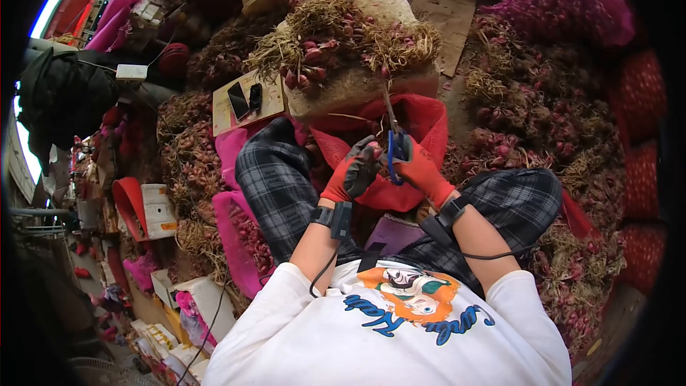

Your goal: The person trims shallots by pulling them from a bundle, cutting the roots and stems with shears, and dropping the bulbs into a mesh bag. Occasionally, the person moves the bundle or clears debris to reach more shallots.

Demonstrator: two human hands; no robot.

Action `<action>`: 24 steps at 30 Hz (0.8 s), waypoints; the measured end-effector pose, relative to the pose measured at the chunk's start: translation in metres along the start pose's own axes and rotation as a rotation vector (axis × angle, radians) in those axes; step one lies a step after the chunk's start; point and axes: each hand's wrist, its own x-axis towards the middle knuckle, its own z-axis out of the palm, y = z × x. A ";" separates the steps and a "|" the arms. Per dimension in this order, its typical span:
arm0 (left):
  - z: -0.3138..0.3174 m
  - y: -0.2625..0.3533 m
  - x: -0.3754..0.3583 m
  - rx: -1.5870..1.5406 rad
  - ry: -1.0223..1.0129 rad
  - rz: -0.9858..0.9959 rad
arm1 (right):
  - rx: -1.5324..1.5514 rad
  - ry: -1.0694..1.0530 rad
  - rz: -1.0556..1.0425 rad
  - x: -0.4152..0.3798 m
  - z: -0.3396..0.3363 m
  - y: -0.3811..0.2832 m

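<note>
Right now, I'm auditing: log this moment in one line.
left hand: holds shallot | right hand: holds blue-handled scissors | red mesh bag: between legs

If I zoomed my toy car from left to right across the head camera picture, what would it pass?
Dark cloth → board → gloved left hand → gloved right hand holding blue-handled scissors → red sacks.
</note>
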 end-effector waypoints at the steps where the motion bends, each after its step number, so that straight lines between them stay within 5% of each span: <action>1: 0.009 -0.002 -0.001 0.174 0.010 0.058 | -0.012 -0.028 0.003 0.002 0.002 -0.001; 4: 0.013 -0.005 0.003 0.446 0.067 0.181 | -0.146 0.034 0.122 0.011 0.007 0.028; 7: 0.013 -0.006 0.006 0.549 0.209 0.164 | 0.522 -0.076 0.278 0.017 0.001 0.044; 11: -0.018 -0.026 0.017 0.744 0.313 0.249 | 0.828 -0.208 0.363 0.009 0.000 0.020; 14: -0.002 -0.029 0.017 1.408 0.418 0.700 | 0.835 -0.199 0.411 0.007 0.001 0.011; 17: 0.012 -0.015 0.033 1.083 0.392 0.752 | 0.793 -0.165 0.360 0.016 0.002 0.021; 20: 0.007 0.014 0.027 -0.097 0.283 0.302 | 0.788 -0.060 0.269 0.021 0.003 0.029; 21: 0.024 0.031 0.032 -0.167 0.539 0.188 | 0.830 -0.031 0.268 0.018 -0.003 0.019; 22: -0.023 0.025 0.039 -0.317 0.275 0.265 | 0.873 -0.001 0.264 0.018 -0.007 0.013; 23: -0.042 0.019 0.046 0.306 0.331 0.543 | 0.856 -0.025 0.337 0.023 -0.010 0.018; 24: -0.038 0.020 0.045 0.618 0.343 0.571 | 0.882 -0.039 0.336 0.023 -0.012 0.017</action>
